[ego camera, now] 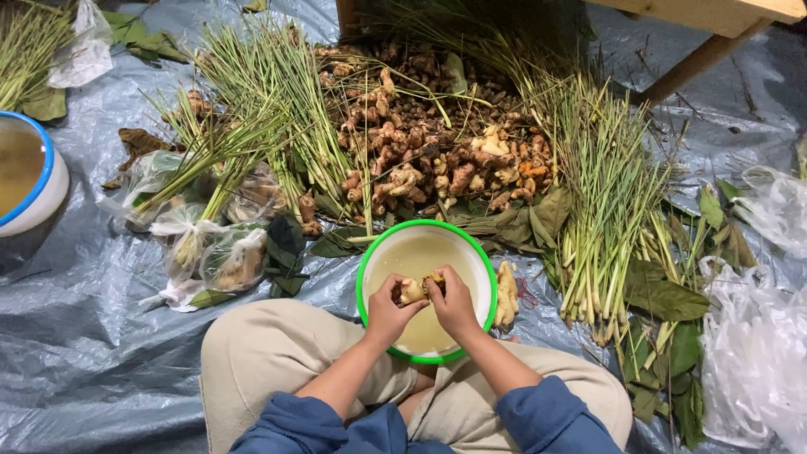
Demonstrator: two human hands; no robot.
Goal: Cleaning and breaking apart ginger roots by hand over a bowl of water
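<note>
Both hands grip 1 knobbly tan piece of ginger root (418,288) over the round white bowl with a green rim (363,267), which holds cloudy water. The left hand (388,308) pinches its left end; the right hand (454,304) curls fingers around its right end. Far beyond lies a brown root pile (420,134), flanked by green lemongrass stalks (601,193). Clear tied plastic bags (214,244) sit left on the grey plastic sheet (84,336).

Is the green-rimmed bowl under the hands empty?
No, the green-rimmed bowl holds cloudy, pale water, and both hands grip a ginger piece above it.
</note>
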